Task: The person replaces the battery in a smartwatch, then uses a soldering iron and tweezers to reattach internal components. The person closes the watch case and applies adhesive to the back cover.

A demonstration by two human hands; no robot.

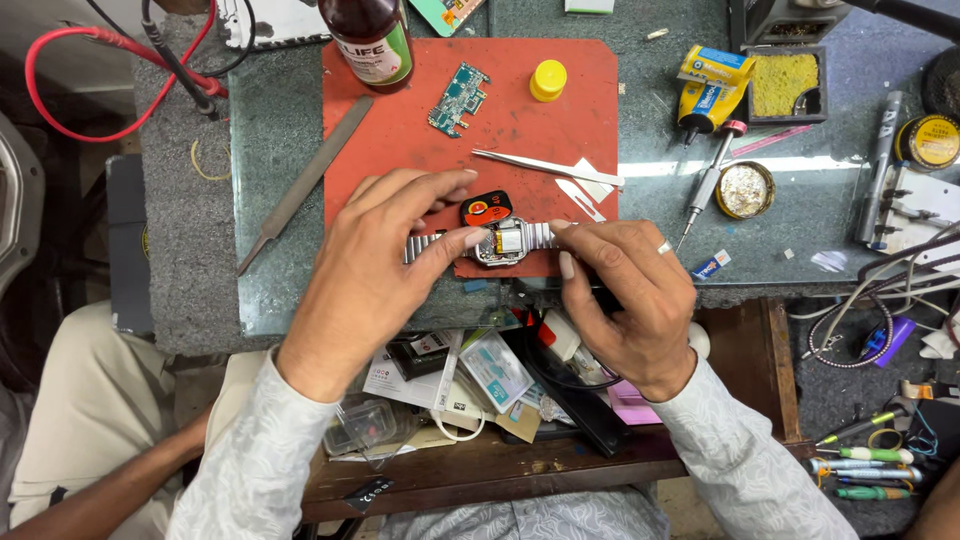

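— So, from the head camera, where is the watch body [502,243]?

— On the near edge of the red mat [400,130], case opened, with a metal link band [425,246] running out to either side.

— And the hands?

— Left hand [385,255] pinches the watch's left side between thumb and fingers. Right hand [625,290] has narrow, curled fingers touching the watch's right edge; whether it grips, I cannot tell.

— Anything near the watch?

— An orange-and-black cover [487,208] just behind it, tweezers [545,167] farther back, then a green circuit board [458,99] and yellow cap [548,80]. A metal file [305,183] lies left of the mat on the table [190,250].
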